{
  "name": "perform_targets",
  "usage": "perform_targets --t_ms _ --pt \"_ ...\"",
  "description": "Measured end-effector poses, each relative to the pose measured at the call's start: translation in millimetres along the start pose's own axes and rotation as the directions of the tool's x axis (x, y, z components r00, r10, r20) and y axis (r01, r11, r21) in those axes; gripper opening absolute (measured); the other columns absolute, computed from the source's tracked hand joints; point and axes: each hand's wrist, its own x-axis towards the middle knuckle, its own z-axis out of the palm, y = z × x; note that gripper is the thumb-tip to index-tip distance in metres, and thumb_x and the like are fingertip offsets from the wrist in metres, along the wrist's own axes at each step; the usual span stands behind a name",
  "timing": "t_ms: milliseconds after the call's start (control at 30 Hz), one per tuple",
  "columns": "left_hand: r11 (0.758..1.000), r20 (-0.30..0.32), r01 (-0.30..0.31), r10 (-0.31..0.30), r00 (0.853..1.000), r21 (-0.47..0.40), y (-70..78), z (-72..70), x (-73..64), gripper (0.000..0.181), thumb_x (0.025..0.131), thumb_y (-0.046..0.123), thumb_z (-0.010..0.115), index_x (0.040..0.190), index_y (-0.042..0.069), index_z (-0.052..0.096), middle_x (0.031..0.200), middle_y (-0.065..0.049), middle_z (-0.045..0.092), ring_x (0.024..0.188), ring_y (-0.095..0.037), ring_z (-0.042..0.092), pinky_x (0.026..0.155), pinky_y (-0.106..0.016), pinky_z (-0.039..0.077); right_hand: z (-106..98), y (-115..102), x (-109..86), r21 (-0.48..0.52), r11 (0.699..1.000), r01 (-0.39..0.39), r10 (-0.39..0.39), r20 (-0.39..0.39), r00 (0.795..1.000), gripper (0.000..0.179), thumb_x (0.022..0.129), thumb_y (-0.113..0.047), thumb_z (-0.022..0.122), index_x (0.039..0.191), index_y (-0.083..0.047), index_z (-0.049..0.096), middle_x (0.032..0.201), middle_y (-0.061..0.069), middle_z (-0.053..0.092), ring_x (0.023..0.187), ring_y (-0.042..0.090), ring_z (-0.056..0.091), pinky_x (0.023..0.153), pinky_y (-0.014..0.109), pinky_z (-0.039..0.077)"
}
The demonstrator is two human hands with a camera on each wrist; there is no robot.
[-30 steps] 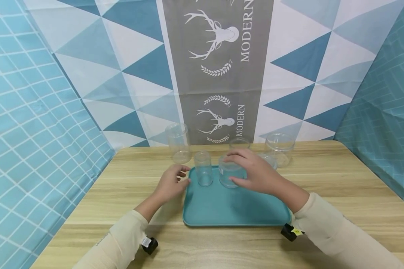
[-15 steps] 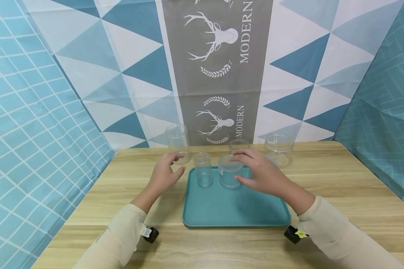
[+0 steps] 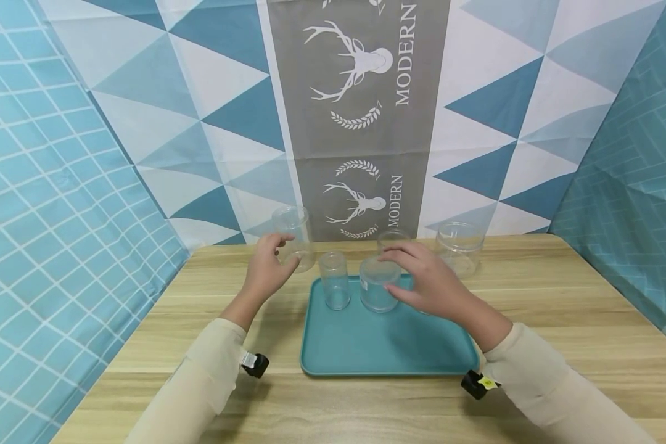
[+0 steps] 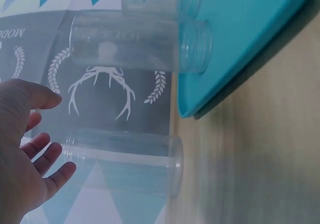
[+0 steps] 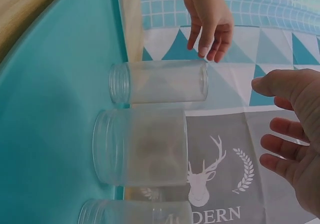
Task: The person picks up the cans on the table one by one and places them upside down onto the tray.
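Observation:
My left hand reaches beside the tall clear jar standing at the back left of the table. In the left wrist view the fingers are spread near that jar's end; whether they touch it I cannot tell. My right hand hovers over the teal tray, thumb and fingers apart and holding nothing. Below and left of it a wide clear jar stands on the tray. A narrow clear jar is to its left. Another clear jar, mostly hidden in the head view, shows in the right wrist view.
Behind the tray stand a clear jar, partly hidden, and a wide clear jar farther right. A patterned cloth hangs along the table's back edge. Bare wooden table extends on both sides of the tray.
My left hand has moved from the tray's left corner back toward the tall jar. The right hand has shifted slightly right, off the wide jar, which stays on the tray.

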Motion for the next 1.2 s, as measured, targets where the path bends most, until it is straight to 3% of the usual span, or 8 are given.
perform_targets --t_ms 333,633,933,1200 --pt "0.993 -0.020 0.097 -0.096 0.995 0.064 -0.5 -3.6 24.1 0.048 0.079 0.013 0.076 0.122 -0.003 0.062 0.119 -0.022 0.054 0.108 -0.038 0.054 0.089 -0.048 0.048 9 -5 15.8 0.034 0.999 -0.033 0.034 -0.039 0.999 0.045 0.074 -0.013 0.084 0.114 -0.003 0.066 0.118 0.011 0.060 0.115 0.028 0.054 0.097 0.044 0.046" --pt "0.981 0.021 0.139 -0.144 0.989 0.138 -1.7 -7.8 44.7 0.058 0.080 0.022 0.077 0.129 -0.002 0.057 0.127 -0.024 0.048 0.115 -0.039 0.048 0.096 -0.052 0.043 18 -11 25.3 0.046 0.993 -0.111 0.112 -0.034 0.993 0.046 0.075 -0.014 0.084 0.115 -0.004 0.066 0.118 0.012 0.061 0.114 0.028 0.055 0.097 0.044 0.047" --pt "0.955 0.076 0.235 -0.251 0.965 0.179 -6.3 -7.9 62.1 0.065 0.081 0.030 0.078 0.133 0.002 0.053 0.134 -0.024 0.042 0.121 -0.041 0.043 0.097 -0.054 0.042 27 -15 32.8 0.074 0.982 -0.171 0.170 0.016 0.985 0.047 0.076 -0.016 0.082 0.118 -0.004 0.065 0.119 0.013 0.061 0.113 0.030 0.056 0.097 0.045 0.047" --pt "0.935 0.107 0.273 -0.302 0.947 0.227 -14.2 -6.0 73.5 0.071 0.080 0.035 0.079 0.136 0.003 0.050 0.136 -0.024 0.041 0.125 -0.041 0.040 0.101 -0.053 0.041 33 -24 44.6 0.066 0.978 -0.199 0.197 0.042 0.980 0.049 0.075 -0.017 0.084 0.117 -0.003 0.065 0.117 0.011 0.061 0.111 0.027 0.057 0.092 0.043 0.050"
